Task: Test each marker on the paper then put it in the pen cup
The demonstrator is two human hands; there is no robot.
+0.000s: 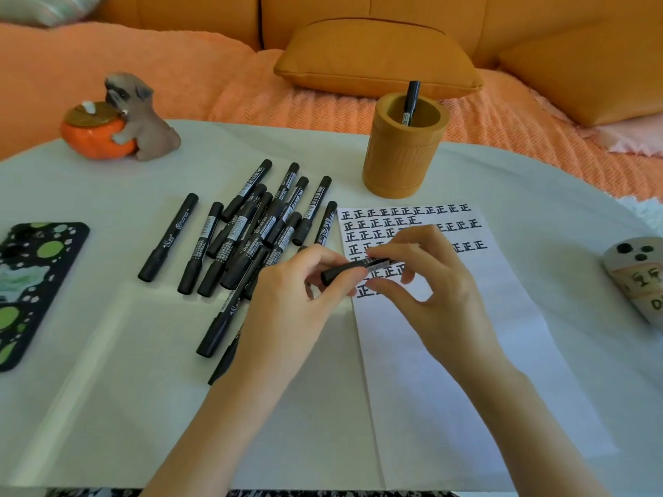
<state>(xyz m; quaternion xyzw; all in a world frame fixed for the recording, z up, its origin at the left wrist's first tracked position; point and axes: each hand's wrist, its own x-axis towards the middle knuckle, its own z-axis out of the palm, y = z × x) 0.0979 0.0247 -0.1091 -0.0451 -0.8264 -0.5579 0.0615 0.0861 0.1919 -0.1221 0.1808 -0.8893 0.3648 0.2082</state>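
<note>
Left hand [301, 286], right hand [430, 281], both pinching marker [342, 271]

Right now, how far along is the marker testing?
Barely started: one marker stands in the pen cup, though rows of marks top the paper. The left hand and right hand hold another marker above it. A pile of markers waits alongside.

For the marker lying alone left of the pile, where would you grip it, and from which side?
Pinch the marker mid-barrel from above, across its width. It lies flat on the table, apart from the pile, so both long sides look free.
</note>
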